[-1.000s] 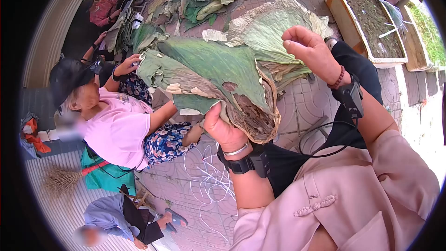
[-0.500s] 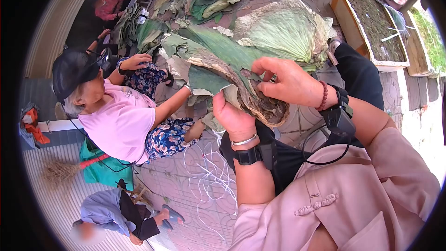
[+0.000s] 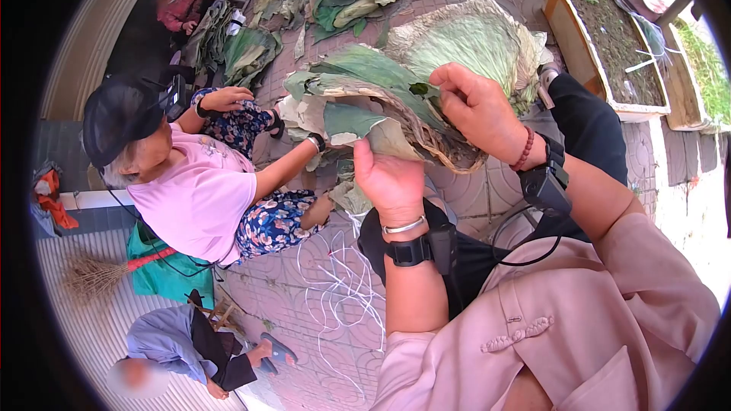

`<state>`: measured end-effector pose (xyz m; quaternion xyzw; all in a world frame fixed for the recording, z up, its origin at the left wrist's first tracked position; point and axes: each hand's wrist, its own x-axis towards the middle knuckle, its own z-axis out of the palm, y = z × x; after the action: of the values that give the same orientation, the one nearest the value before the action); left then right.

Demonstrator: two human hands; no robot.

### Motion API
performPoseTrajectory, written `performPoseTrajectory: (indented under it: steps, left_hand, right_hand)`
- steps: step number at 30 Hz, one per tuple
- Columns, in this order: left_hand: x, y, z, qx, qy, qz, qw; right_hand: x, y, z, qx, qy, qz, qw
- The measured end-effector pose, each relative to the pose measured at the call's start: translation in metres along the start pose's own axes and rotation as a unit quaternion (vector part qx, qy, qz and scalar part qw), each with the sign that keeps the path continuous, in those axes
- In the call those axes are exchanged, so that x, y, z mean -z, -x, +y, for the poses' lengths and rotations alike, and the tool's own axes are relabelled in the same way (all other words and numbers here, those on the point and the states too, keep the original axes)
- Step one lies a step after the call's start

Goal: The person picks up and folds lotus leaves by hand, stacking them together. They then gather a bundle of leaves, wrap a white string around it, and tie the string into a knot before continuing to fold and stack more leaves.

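Note:
A stack of large, partly dried lotus leaves [image 3: 365, 67], green with curled brown edges, is held up in front of me. My left hand [image 3: 392, 181] grips its near edge, thumb on top and the other fingers hidden under the leaves. My right hand [image 3: 481, 113] is closed in a pinch at the right side of the stack, by a small dark green leaf bit [image 3: 419, 88]; its fingertips are partly hidden. Just beyond lies a wide, pale green fan-shaped leaf [image 3: 464, 42].
A co-worker in a pink shirt [image 3: 194, 194] sits close at left. Another person [image 3: 179, 339] sits at lower left. More leaves [image 3: 335, 0] cover the paving behind. Soil-filled boxes [image 3: 609, 38] stand at right. White string [image 3: 343, 289] lies on the ground near a broom [image 3: 99, 274].
My right hand has risen and moved slightly right, its fingers now drawn together. The leaf stack has shifted a little right and tilted. The co-worker's near arm has moved slightly right.

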<state>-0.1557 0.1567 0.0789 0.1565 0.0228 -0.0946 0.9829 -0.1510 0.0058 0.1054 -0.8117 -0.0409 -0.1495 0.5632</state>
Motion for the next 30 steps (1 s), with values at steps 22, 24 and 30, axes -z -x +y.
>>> performPoseTrajectory:
  steps: [22,24,30]
  left_hand:
    - [0.016,0.004,-0.002,0.005,-0.159,0.144,0.977]
    - [0.013,0.002,-0.006,-0.013,-0.166,0.142,0.976]
    - [0.008,0.005,-0.006,0.012,-0.152,0.141,0.978]
  right_hand:
    - [0.045,-0.023,0.122,-0.347,-0.431,0.176,0.814]
    - [0.053,-0.007,0.124,-0.387,-0.415,0.151,0.809]
    - [0.106,-0.004,0.158,-0.198,0.041,0.222,0.954]
